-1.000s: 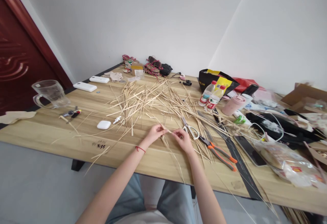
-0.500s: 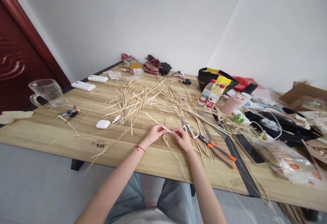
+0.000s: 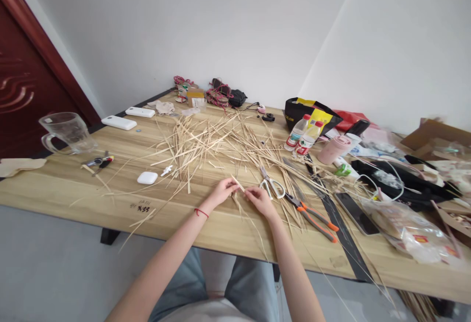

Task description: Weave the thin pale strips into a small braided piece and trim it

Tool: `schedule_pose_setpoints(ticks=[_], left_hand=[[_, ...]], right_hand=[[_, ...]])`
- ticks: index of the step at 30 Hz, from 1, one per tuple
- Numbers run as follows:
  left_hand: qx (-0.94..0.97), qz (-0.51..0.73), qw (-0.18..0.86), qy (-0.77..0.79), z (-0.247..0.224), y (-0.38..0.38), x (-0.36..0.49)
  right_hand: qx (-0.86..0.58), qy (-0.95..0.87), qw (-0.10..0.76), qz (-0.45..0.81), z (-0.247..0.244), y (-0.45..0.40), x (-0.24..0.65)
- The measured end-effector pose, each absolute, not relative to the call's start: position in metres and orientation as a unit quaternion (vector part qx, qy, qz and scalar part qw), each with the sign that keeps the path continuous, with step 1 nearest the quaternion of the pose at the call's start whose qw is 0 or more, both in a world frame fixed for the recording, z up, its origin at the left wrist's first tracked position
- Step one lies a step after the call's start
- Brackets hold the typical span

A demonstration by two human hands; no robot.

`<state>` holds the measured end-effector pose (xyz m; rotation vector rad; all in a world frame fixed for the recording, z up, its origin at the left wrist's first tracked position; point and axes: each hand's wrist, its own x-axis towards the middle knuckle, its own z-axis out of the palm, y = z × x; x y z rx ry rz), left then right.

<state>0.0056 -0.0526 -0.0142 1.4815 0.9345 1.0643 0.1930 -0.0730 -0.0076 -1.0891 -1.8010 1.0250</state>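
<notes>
My left hand (image 3: 222,191) and my right hand (image 3: 259,199) meet near the table's front edge, fingers pinched on a short pale straw strip (image 3: 237,183) between them. Thin strands hang below the fingertips toward the edge. Beyond the hands lies a loose heap of straw strips (image 3: 200,138). White-handled scissors (image 3: 272,186) rest just beyond my right hand, and pliers with orange and grey handles (image 3: 312,217) lie to its right.
A glass mug (image 3: 68,133), a white case (image 3: 147,178) and a small tool (image 3: 98,162) are on the left. Two bottles (image 3: 302,136), a pink cup (image 3: 334,149), a phone (image 3: 356,213) and plastic bags (image 3: 412,234) crowd the right.
The strip between my hands looks shorter and its free end has swung to the right, nearer the fingers. My hands have barely moved.
</notes>
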Motion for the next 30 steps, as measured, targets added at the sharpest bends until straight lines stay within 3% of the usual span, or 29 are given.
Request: schedule_pose_setpoints(ticks=[16, 30], left_hand=[[0.68, 0.423, 0.468, 0.373, -0.0139, -0.0541, 0.0102], [0.646, 0.41, 0.52, 0.379, -0.0171, -0.0519, 0.0082]], right_hand=[[-0.445, -0.648, 0.401, 0.471, -0.0116, -0.072, 0.1904], [-0.42, -0.628, 0.397, 0.522, -0.0142, -0.0691, 0.192]])
